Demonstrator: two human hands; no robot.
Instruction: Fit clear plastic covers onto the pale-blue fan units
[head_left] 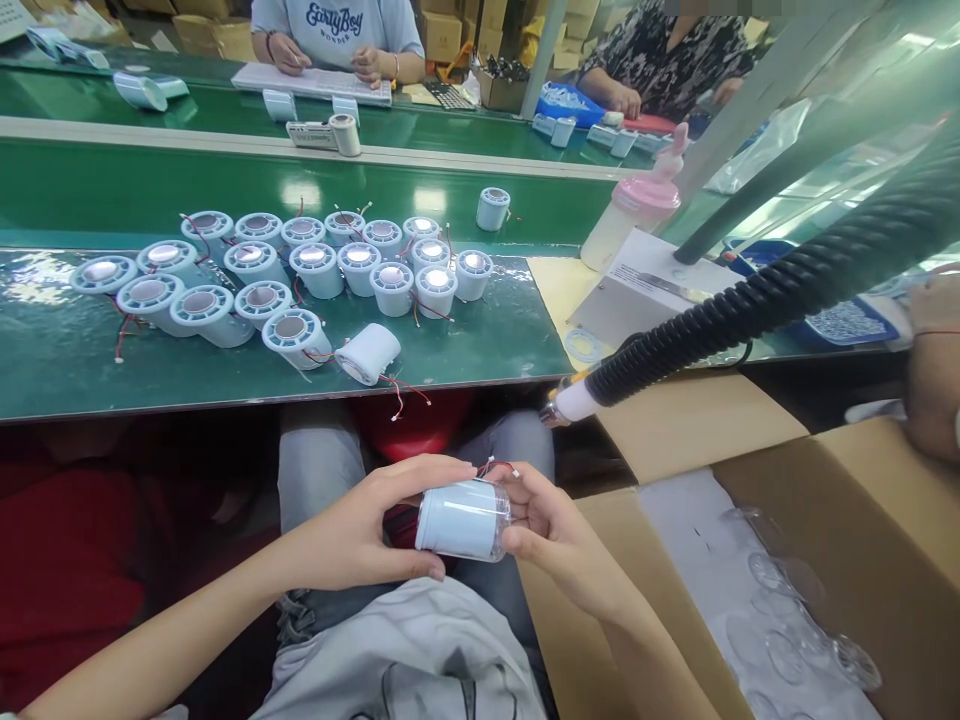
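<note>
Above my lap I hold a pale blue cylindrical housing (pixel 459 520) on its side, with a clear plastic cup (pixel 504 522) over its right end. My left hand (pixel 375 525) wraps the housing's left end, thumb below and fingers over the top. The fingers of my right hand (pixel 551 530) close on the clear cup at the other end. Thin red wires with small white connectors (pixel 504 466) stick up between my hands. On the bench ahead stand several like housings (pixel 292 335) with wires, and one (pixel 369 353) lies on its side near the edge.
A black flexible hose (pixel 675 345) with a metal tip slants in from the right. Below it, an open cardboard box (pixel 840 500) holds several clear cups (pixel 780 600). A pink-lidded bottle (pixel 630 215) stands by a white box-shaped base (pixel 637 280). Two people work across the green conveyor (pixel 412 165).
</note>
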